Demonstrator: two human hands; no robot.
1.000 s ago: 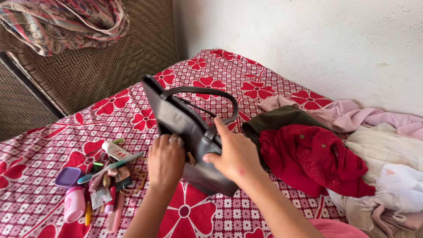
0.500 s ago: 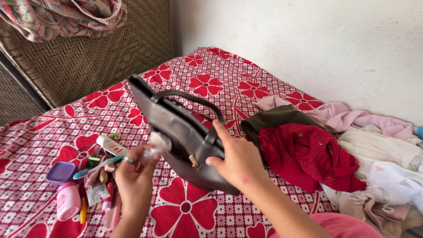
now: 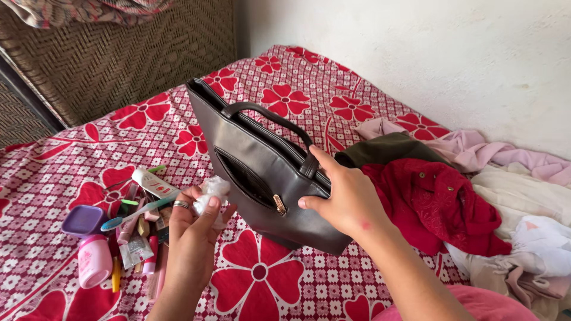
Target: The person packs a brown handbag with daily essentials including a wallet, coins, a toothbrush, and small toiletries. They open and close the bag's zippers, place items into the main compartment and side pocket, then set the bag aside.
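Observation:
A dark grey handbag (image 3: 250, 160) stands upright on the bed, its front zip pocket open. My right hand (image 3: 345, 199) grips the bag at its near top corner, thumb by the zip pull. My left hand (image 3: 193, 229), a ring on one finger, holds a crumpled white tissue (image 3: 212, 190) between its fingertips, just left of the bag's pocket. Below and left of that hand lies a heap of small toiletries (image 3: 128, 232): a toothbrush, a white tube, sachets and pens.
The bed is covered by a red floral sheet (image 3: 279, 95). A pink bottle (image 3: 94, 260) and purple lid (image 3: 83, 219) lie at the left. A pile of clothes, with a red garment (image 3: 440, 202) on top, fills the right side. A woven panel (image 3: 119, 53) and white wall stand behind.
My left hand has come out of the bag's front pocket with the white tissue and moved left. My right hand has shifted its hold on the bag's top corner.

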